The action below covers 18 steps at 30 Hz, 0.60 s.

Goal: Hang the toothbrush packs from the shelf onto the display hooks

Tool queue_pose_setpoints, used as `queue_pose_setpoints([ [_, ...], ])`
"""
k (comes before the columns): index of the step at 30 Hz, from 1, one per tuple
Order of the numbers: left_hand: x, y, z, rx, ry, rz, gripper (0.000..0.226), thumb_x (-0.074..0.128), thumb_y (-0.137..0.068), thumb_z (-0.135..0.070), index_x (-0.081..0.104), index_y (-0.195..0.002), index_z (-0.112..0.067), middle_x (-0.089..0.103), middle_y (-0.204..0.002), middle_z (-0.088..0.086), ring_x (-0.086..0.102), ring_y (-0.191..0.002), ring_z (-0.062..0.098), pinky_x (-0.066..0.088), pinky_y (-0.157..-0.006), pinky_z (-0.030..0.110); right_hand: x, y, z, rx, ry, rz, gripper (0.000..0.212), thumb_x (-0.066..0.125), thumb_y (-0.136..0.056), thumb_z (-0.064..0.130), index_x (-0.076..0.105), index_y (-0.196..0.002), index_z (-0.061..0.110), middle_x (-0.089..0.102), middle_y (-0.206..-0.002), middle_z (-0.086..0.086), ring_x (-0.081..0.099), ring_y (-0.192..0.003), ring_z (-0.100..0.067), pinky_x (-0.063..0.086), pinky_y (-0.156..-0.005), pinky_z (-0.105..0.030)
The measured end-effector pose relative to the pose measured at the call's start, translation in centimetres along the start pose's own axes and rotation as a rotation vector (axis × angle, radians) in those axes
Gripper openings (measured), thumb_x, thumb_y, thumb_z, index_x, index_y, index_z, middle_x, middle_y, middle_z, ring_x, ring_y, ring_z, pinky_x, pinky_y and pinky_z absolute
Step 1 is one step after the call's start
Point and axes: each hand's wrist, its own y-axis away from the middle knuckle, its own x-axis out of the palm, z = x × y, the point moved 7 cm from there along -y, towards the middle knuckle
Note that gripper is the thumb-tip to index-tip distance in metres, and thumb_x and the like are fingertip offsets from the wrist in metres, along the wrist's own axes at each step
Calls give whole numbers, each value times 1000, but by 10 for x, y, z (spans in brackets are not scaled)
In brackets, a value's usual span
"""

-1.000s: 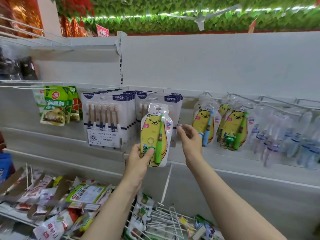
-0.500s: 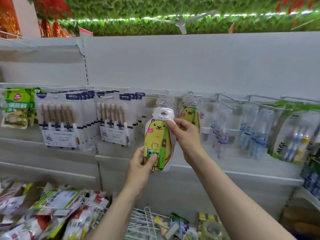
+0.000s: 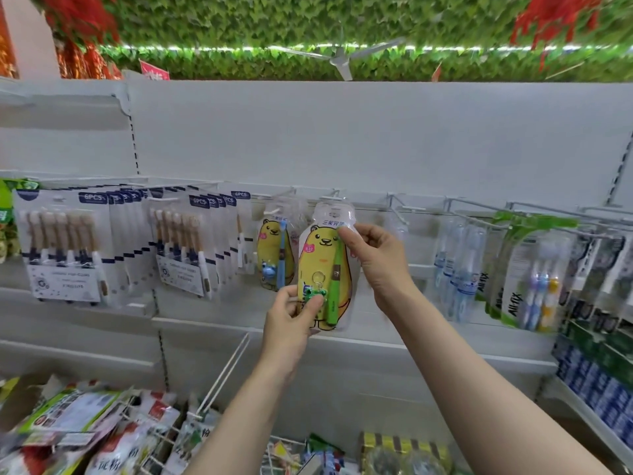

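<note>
A yellow bear toothbrush pack [image 3: 320,255] with a green brush is held up against the white display rail. My left hand [image 3: 291,320] grips its lower left corner, thumb over the green frog toy. My right hand [image 3: 371,257] pinches the pack's upper right edge. The pack's clear top sits just under a white display hook [image 3: 330,197]; I cannot tell whether the hook passes through its hole. Another bear pack [image 3: 274,248] with a blue brush hangs on the hook to the left.
White six-piece brush packs [image 3: 181,245] fill the hooks at left. Clear and green toothbrush packs [image 3: 534,275] hang at right, with boxes [image 3: 596,378] on the shelf below them. Loose packets [image 3: 78,430] lie in the wire basket below, with a long bare hook [image 3: 226,371] sticking out above them.
My view has swung right along the rail. Both hands have lifted the bear pack up to a hook, and my right hand now pinches its upper edge.
</note>
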Motion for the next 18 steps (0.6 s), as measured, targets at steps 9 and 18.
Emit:
queue_pose_setpoints([
  [9,10,-16,4,-38,-1,-21,17,65,-94,-21,56,-109,-20,73,-103,2,71,-94,20,58,-76,35,-5,-21,-11,36,14,-3,31,78,-86,20,70,-104,-3,65,-83,-6,60,-63,0,51,-65,-15],
  [18,19,-36,21,-96,12,-4,18,65,-94,-23,58,-110,-19,69,-103,6,68,-94,19,57,-77,33,-5,-38,-20,31,134,-48,32,81,-83,25,71,-103,1,65,-83,-5,58,-59,2,47,-58,-12],
])
